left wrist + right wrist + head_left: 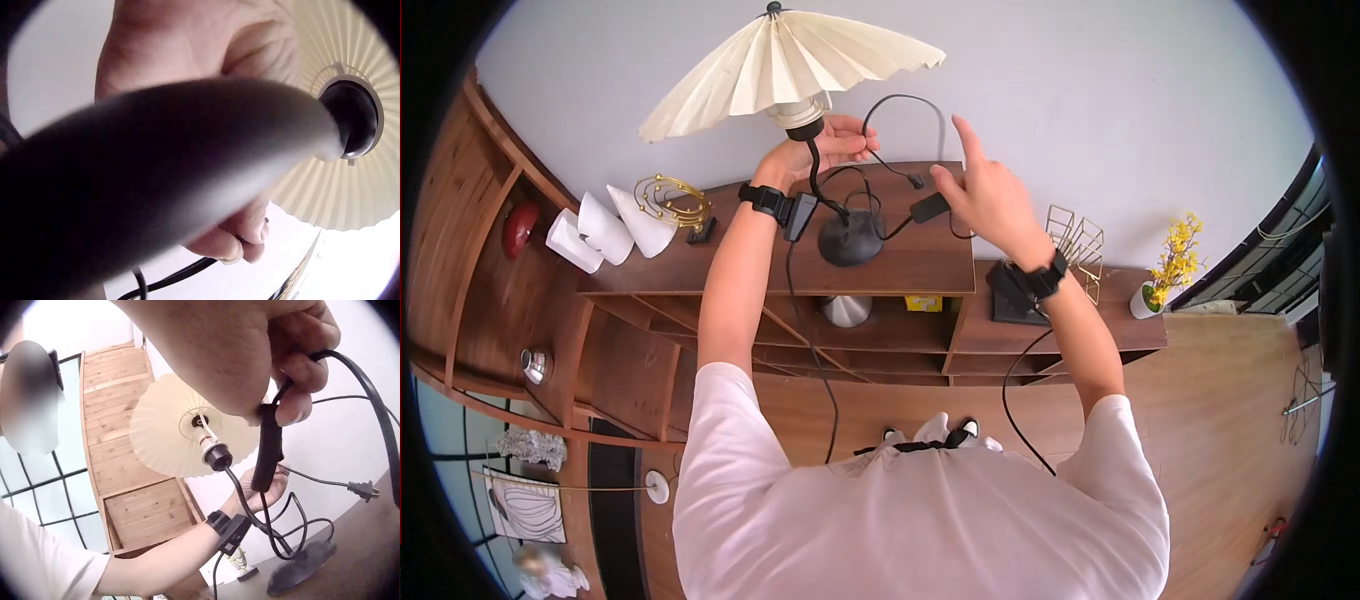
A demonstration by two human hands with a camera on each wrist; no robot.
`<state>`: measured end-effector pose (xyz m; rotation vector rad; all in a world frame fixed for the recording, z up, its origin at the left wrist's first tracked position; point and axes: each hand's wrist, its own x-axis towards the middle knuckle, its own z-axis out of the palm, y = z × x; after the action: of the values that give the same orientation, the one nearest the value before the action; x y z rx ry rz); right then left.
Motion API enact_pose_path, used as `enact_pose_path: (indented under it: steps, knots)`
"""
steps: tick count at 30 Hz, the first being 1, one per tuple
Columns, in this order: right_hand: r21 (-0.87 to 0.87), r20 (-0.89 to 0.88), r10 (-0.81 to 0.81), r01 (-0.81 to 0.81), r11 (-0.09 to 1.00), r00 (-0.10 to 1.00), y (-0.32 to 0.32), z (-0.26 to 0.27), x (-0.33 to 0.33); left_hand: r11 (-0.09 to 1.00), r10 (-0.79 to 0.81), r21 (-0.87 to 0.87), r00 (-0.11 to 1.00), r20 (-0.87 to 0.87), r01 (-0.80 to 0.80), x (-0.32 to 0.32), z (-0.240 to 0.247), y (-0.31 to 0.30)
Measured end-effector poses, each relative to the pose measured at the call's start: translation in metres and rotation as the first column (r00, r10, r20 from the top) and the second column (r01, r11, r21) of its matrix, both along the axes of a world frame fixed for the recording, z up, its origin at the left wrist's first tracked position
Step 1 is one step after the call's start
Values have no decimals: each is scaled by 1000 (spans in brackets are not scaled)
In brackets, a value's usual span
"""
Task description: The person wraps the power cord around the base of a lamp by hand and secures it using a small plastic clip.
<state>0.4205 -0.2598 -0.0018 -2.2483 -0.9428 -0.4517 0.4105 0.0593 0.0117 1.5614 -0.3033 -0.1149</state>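
A lamp with a pleated cream shade [785, 65] and dark round base [852, 238] stands on the wooden shelf. Behind its bent neck, my left hand [840, 143] pinches the thin black cord, whose plug [916, 181] hangs free to the right. The dark neck [187, 169] covers part of my left hand [200, 47] in the left wrist view. My right hand [992, 200], index finger extended, grips the cord at the black inline switch [929, 207]. In the right wrist view, curled fingers of my right hand [250, 350] hold the cord at the top of the switch [267, 450].
On the shelf top [740, 262], white cones [640, 220] and a gold ring ornament [675, 200] stand left. Right of the lamp are a black box [1015, 300], gold wire frames [1080, 250] and a yellow-flowered pot [1145, 300]. Cables hang from both wrist cameras.
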Motion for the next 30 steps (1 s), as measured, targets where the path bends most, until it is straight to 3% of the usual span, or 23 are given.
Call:
enact_pose_path:
  steps: [8, 10, 13, 16, 20, 22, 25, 30]
  knots:
    - [-217, 80, 126, -107, 970, 989, 41, 34, 9, 993, -109, 39, 994, -28, 110, -12, 8, 4]
    - [-252, 225, 190, -132, 959, 955, 53, 36, 9, 991, -105, 75, 993, -48, 108, -15, 12, 0]
    - [-300, 275, 259, -174, 938, 926, 62, 39, 9, 982, -157, 96, 987, -37, 160, -14, 14, -4]
    - [-348, 324, 278, -159, 924, 904, 66, 39, 8, 973, -227, 32, 973, -46, 228, -11, 10, -3]
    - [-365, 379, 261, -116, 924, 888, 66, 31, 20, 980, -195, 12, 975, -107, 197, -17, 13, -6]
    - [-334, 522, 236, -58, 941, 820, 64, 29, 24, 989, -147, -15, 986, -85, 146, -20, 14, -7]
    - [-340, 474, 178, -7, 940, 862, 55, 34, 13, 984, -180, -12, 981, -78, 179, -14, 10, 1]
    - [-426, 494, 244, -13, 905, 834, 64, 41, 0, 967, -255, -55, 961, -103, 250, -9, 10, 2]
